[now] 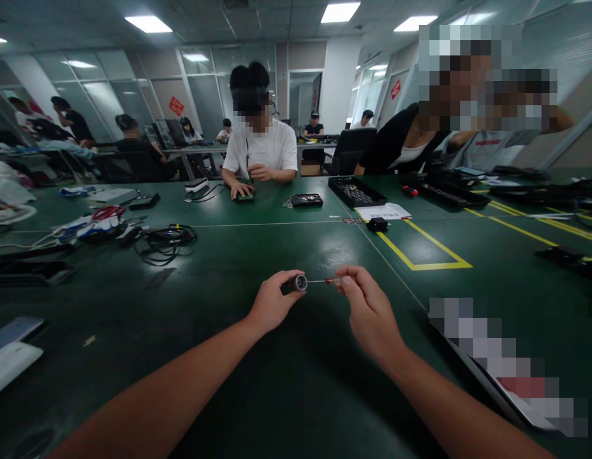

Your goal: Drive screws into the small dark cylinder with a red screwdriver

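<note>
Between the thumb and fingers of my left hand [273, 301] is a small dark cylinder [300, 282] with a shiny round end that faces me. My right hand [370, 306] is closed on a screwdriver [332, 281] with a clear and red handle. The thin shaft points left, and its tip meets the right side of the cylinder's end. Whether the tip sits on a screw is too small to tell. Both hands are raised above the green table [219, 370].
A coil of black cable [166, 242] and other cables lie on the left. Ahead are a black parts tray [357, 191], a small black block [377, 224] and a yellow tape outline [442, 264]. A person in a white shirt [272, 153] works across the table.
</note>
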`<state>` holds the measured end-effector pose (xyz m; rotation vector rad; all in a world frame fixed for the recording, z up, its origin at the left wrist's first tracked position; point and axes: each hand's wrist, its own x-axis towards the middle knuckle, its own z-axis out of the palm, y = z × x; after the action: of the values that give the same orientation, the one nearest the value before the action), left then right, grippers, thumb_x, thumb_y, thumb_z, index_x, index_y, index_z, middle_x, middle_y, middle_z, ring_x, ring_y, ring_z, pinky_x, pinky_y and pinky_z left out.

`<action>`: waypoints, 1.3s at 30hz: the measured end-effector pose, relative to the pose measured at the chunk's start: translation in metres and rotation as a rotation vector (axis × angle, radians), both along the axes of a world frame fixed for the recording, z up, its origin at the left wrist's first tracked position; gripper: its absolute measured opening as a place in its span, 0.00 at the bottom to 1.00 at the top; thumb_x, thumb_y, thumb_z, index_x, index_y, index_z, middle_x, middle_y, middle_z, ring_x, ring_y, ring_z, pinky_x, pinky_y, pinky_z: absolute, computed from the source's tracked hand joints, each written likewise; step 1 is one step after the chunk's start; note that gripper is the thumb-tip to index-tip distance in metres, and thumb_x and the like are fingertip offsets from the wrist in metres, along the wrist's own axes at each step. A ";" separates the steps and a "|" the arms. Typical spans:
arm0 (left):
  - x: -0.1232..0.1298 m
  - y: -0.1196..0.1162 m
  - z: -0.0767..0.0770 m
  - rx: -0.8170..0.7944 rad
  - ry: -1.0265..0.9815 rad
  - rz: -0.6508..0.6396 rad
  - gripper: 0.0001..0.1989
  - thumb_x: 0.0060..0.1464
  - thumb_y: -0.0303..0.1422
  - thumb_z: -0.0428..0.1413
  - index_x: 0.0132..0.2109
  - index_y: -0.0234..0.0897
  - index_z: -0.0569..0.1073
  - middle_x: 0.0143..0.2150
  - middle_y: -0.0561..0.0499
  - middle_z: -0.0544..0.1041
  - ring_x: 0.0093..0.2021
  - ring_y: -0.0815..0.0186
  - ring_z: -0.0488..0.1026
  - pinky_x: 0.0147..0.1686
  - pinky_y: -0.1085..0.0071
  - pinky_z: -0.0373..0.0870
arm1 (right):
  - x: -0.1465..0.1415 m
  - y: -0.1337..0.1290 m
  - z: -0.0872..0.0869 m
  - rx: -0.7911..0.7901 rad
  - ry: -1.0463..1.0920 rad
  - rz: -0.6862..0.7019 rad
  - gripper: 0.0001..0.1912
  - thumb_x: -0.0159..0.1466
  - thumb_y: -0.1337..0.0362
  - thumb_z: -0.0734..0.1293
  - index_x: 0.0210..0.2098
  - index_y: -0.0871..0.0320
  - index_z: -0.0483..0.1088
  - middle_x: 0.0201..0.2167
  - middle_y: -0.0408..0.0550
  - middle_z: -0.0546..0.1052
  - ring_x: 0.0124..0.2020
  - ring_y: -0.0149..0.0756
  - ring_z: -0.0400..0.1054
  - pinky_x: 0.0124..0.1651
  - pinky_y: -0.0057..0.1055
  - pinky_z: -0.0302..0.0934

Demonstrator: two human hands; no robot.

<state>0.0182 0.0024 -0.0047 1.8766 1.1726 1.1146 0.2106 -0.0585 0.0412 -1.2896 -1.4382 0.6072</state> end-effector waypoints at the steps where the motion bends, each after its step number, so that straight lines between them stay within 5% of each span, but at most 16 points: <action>1: 0.000 0.000 0.000 0.002 0.004 -0.002 0.19 0.52 0.24 0.64 0.52 0.40 0.79 0.50 0.47 0.81 0.52 0.58 0.77 0.57 0.57 0.69 | 0.000 0.000 0.000 0.002 -0.006 0.005 0.13 0.71 0.56 0.58 0.44 0.54 0.71 0.36 0.47 0.78 0.37 0.40 0.72 0.39 0.35 0.63; 7: 0.001 0.000 0.000 0.004 0.019 -0.005 0.19 0.52 0.23 0.64 0.51 0.40 0.79 0.49 0.48 0.81 0.51 0.58 0.77 0.56 0.59 0.70 | 0.000 0.000 0.003 -0.029 -0.089 0.021 0.21 0.73 0.49 0.56 0.38 0.54 0.74 0.25 0.43 0.72 0.27 0.37 0.66 0.31 0.33 0.57; 14: 0.001 0.000 0.001 0.001 0.012 -0.004 0.20 0.52 0.22 0.64 0.52 0.39 0.79 0.49 0.48 0.81 0.51 0.59 0.77 0.55 0.60 0.70 | 0.000 0.000 0.001 -0.007 -0.027 0.005 0.15 0.71 0.54 0.60 0.47 0.56 0.71 0.37 0.48 0.78 0.36 0.40 0.72 0.38 0.34 0.63; 19: 0.000 -0.001 0.001 0.001 0.014 -0.002 0.19 0.52 0.22 0.64 0.51 0.40 0.79 0.49 0.48 0.81 0.51 0.58 0.76 0.56 0.59 0.69 | 0.001 0.002 0.002 -0.060 -0.079 0.037 0.20 0.73 0.48 0.57 0.40 0.54 0.74 0.29 0.45 0.76 0.30 0.38 0.69 0.33 0.34 0.60; 27: 0.000 0.000 0.001 0.004 0.013 0.006 0.19 0.52 0.23 0.64 0.51 0.40 0.79 0.49 0.48 0.81 0.51 0.58 0.77 0.56 0.59 0.70 | 0.000 0.002 -0.003 -0.016 0.008 0.035 0.14 0.70 0.53 0.61 0.47 0.55 0.70 0.37 0.48 0.78 0.36 0.40 0.72 0.38 0.35 0.64; 32: 0.001 -0.002 0.002 0.012 0.016 -0.020 0.19 0.52 0.23 0.65 0.51 0.40 0.79 0.49 0.48 0.81 0.52 0.58 0.76 0.56 0.60 0.69 | 0.000 0.002 0.001 -0.045 -0.063 0.006 0.20 0.72 0.47 0.57 0.39 0.54 0.73 0.26 0.43 0.73 0.27 0.37 0.67 0.31 0.33 0.58; 39: 0.001 0.000 0.002 0.002 0.008 0.004 0.19 0.51 0.22 0.65 0.51 0.40 0.79 0.48 0.48 0.81 0.51 0.58 0.77 0.56 0.59 0.69 | 0.001 0.002 -0.004 -0.026 -0.008 0.017 0.15 0.71 0.53 0.61 0.49 0.55 0.70 0.36 0.48 0.78 0.36 0.41 0.72 0.38 0.35 0.64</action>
<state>0.0190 0.0025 -0.0032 1.8828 1.1812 1.1115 0.2112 -0.0561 0.0369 -1.3025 -1.4532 0.6341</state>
